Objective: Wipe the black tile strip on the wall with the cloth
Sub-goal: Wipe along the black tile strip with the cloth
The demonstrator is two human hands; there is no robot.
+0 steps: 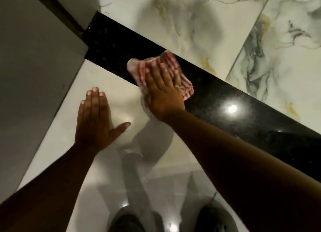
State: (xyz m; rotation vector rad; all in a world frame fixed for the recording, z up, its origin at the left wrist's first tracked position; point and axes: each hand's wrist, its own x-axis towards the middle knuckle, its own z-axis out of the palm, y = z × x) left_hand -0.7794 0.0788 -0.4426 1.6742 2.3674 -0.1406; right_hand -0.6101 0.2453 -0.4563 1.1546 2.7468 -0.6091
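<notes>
Glossy wall tiling fills the view, and across it the black tile strip (225,99) runs diagonally from the upper left down to the right edge, polished enough to carry a bright light reflection right of your working hand. On that strip, toward its left half, lies the cloth (156,65), red and white striped and bunched, overlapping the strip's lower edge onto the pale tile below. Your right hand (163,92) is pressed flat on top of the cloth, fingers (162,72) extended and lying close together, palm down, pinning the fabric against the strip rather than clenching it; a ring (178,85) shows on one finger. Your left hand (94,119) rests flat and open on the white tile (57,145) below the strip, fingers straight and together, thumb spread to the right, holding nothing and clear of the cloth. Above the strip sits marbled tile (191,23) with grey and yellow veining, split by a grout line at the right. Left of the strip's end stands a plain grey surface (34,49) meeting the tiling at a corner. Dark blurred shapes at the bottom edge cannot be identified.
</notes>
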